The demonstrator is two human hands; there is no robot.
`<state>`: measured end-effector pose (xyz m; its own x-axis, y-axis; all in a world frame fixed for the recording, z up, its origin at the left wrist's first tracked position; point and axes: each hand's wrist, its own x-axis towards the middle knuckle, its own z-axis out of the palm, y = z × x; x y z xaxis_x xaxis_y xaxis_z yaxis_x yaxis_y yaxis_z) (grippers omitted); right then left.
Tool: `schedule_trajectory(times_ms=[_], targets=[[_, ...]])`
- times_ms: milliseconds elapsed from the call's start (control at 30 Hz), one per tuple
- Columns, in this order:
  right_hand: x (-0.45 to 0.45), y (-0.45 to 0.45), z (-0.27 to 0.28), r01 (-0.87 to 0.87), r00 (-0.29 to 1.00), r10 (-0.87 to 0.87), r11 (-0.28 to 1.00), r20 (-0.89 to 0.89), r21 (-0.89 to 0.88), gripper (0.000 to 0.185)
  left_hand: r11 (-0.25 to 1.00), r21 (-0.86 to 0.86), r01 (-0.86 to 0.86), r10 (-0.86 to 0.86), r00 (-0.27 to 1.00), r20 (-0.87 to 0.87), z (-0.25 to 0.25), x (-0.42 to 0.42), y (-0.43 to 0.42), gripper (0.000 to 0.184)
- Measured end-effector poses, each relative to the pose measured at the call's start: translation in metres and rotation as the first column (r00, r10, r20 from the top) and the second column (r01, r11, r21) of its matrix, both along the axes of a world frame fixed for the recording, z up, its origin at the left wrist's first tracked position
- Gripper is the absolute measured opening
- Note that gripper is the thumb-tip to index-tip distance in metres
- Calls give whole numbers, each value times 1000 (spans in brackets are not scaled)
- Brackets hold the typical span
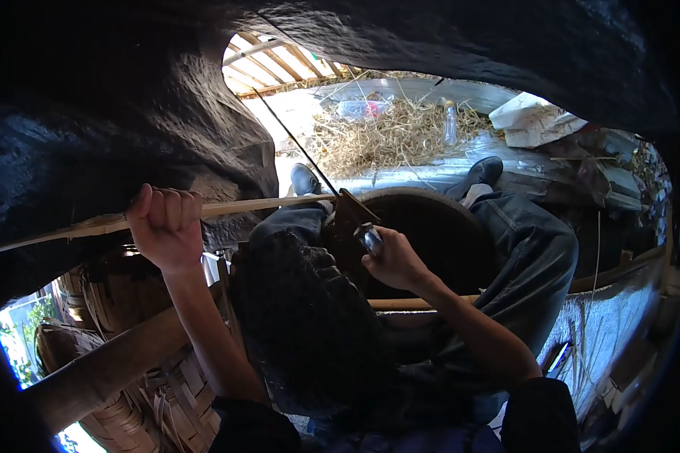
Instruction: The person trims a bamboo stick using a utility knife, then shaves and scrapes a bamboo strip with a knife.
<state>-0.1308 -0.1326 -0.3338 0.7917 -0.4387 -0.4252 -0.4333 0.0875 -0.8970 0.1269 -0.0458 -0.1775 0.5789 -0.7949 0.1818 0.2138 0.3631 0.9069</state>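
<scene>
My left hand (166, 226) is closed in a fist around a long pale bamboo strip (242, 206), which runs from the far left toward the middle. My right hand (397, 260) is wrapped around the handle of a broad-bladed knife (350, 215), with shiny metal showing at the grip. The knife's dark blade meets the right end of the bamboo strip. From that same spot a thin dark strip (295, 140) slants up and to the left. Between my legs, beneath the knife, is a large dark round container (431, 198). A dark rough cloth (302, 325) covers my left thigh.
Straw-like shavings (378, 140) lie ahead of my feet, with a clear bottle (450, 124) and a white sack (536, 119) nearby. A thick bamboo pole (113, 362) and woven baskets (166, 400) stand at lower left. Dark sheeting (113, 113) hangs close on the left and above.
</scene>
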Motion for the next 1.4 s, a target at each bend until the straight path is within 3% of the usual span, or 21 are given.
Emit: schedule_trajectory(times_ms=[100, 167, 233, 300, 367, 433, 500, 567, 633, 700, 800, 900, 933, 1100, 1333, 1400], targets=[[6, 22, -11, 50, 998, -55, 989, 35, 137, 11, 995, 10, 102, -102, 994, 26, 2, 2, -3, 46], [5, 25, -35, 21, 999, -12, 985, -50, 171, 16, 994, 10, 104, -105, 993, 48, 3, -2, -6, 46], [2, 16, -42, 98, 984, -67, 977, -163, 189, 17, 994, 7, 107, -107, 992, 65, 3, -4, -8, 47], [-2, 1, -20, 82, 981, -47, 980, -189, 180, 16, 993, 13, 113, -114, 989, 96, 3, -7, -6, 48], [-2, -5, -3, 60, 997, -55, 995, -61, 85, 16, 993, 8, 120, -121, 988, 98, 1, -5, -6, 48], [0, -6, 9, 42, 993, -23, 985, -113, 165, 16, 992, 7, 125, -125, 985, 117, 2, -5, -7, 48], [2, 11, -6, -6, 998, -5, 986, 69, 167, 18, 993, 23, 114, -115, 991, 73, 4, -5, -8, 47], [2, 27, -25, -12, 1000, 14, 975, -8, 223, 20, 994, 23, 105, -106, 993, 50, 3, -3, -8, 47], [1, 34, -49, 192, 978, -160, 945, -135, 266, 9, 995, 18, 97, -98, 995, 25, 3, -4, -5, 47], [-3, 19, -54, 163, 974, -95, 926, -208, 342, 10, 990, 44, 135, -138, 989, 60, 4, -1, -2, 48], [-3, 11, -27, 137, 990, -138, 984, 5, 117, 11, 992, 16, 123, -124, 989, 76, 1, 0, 4, 49], [7, 5, -5, 37, 994, -39, 999, 99, 24, 19, 991, 14, 131, -132, 990, 49, 2, 2, 1, 49], [10, 13, -11, 91, 978, -93, 996, 187, 20, 20, 991, 11, 130, -130, 990, 48, 2, 2, 0, 49], [4, 24, -40, 110, 988, -119, 990, 103, 85, 14, 987, 17, 162, -162, 985, 51, 2, 4, -3, 49], [0, -38, 26, 23, 999, -23, 1000, -30, -19, 15, 989, 36, 144, -146, 985, 87, 8, -9, -3, 49], [-4, -51, 29, 8, 999, -11, 999, -52, -44, 15, 965, 14, 263, -263, 959, 102, 9, -14, -5, 49]])
